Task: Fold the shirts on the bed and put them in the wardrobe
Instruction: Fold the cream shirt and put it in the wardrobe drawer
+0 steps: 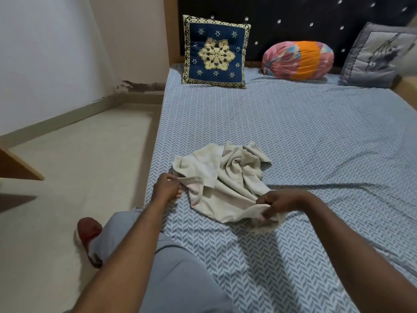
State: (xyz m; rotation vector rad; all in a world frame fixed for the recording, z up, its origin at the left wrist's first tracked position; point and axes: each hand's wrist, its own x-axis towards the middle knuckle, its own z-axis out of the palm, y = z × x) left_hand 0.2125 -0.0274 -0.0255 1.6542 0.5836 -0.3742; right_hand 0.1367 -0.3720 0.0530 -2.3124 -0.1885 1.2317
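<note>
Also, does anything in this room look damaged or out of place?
Yes: a dark blotchy stain runs along the foot of the wall, left of the bed near its headboard; it looks like damp or peeling paint. The shirt is merely crumpled, not yet folded.

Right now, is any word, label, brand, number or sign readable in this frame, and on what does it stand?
None: no text can be read anywhere in this view.
cream shirt: no readable print or tag shows.
blue cushion: gold star pattern only, no letters.
grey cushion: dark blurred motif, not lettering.
</note>
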